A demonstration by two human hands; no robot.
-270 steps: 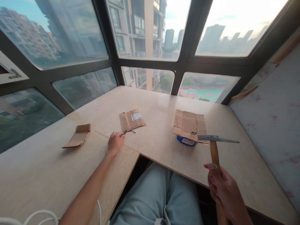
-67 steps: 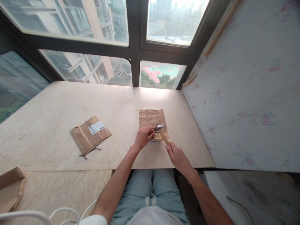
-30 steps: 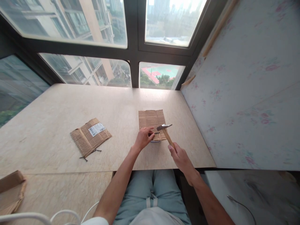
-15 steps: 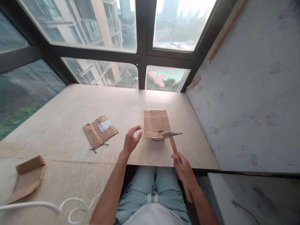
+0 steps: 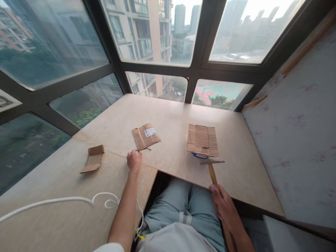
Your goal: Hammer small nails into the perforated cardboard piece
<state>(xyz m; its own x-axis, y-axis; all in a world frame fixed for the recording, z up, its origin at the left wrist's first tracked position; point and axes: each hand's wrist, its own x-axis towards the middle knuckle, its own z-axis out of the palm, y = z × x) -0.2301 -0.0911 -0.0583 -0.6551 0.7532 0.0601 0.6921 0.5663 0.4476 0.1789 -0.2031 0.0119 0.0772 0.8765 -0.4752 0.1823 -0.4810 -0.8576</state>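
Observation:
My right hand grips the wooden handle of a hammer, whose metal head hangs just in front of a corrugated cardboard piece. Several dark nails stand in a row near that piece's front edge, and something blue shows under it. At the left, my left hand has its fingers closed around a dark nail by the near corner of a second cardboard piece with a white label. Another loose nail lies beside that piece; the fingers partly hide the one they touch.
A folded cardboard piece lies on the wooden tabletop at the left. A white cable curls across the near left. Windows rise behind the table, and a patterned wall bounds the right. The table's front edge meets my lap.
My left hand has moved left from beside the corrugated piece to the loose nails, and its fingers have closed. The view has turned left. The hammer stays in my right hand.

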